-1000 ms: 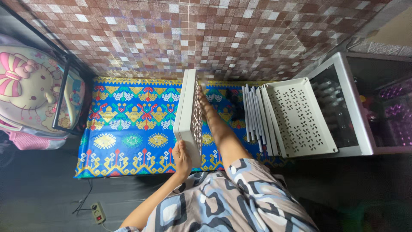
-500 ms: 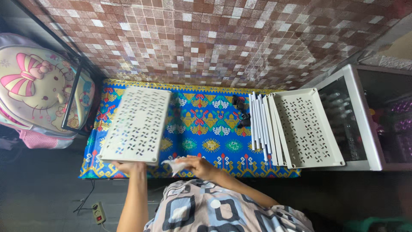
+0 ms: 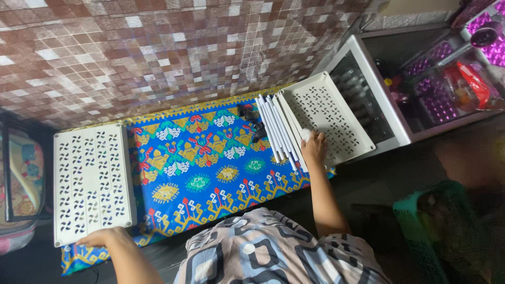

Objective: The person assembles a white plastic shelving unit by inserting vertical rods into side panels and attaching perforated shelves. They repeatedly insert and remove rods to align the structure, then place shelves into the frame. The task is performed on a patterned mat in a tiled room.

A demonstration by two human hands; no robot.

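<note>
Left hand (image 3: 102, 237) resting fingers flat on near edge of white perforated panel (image 3: 92, 181), panel lying flat on patterned blue mat (image 3: 205, 173), long axis pointing toward tiled wall (image 3: 158, 52), right hand (image 3: 314, 148) gripping leaning stack of white panels (image 3: 286, 131).

A home, seen from above: mosaic tile wall (image 3: 158, 47) at the far side, a patterned mat (image 3: 205, 168) on dark floor, a glass-fronted cabinet (image 3: 421, 79) far right, a child's backpack (image 3: 21, 179) left.

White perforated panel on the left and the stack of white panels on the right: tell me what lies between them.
In the head view, only the patterned blue mat lies between the flat panel and the stack; small dark objects sit near the stack.
</note>
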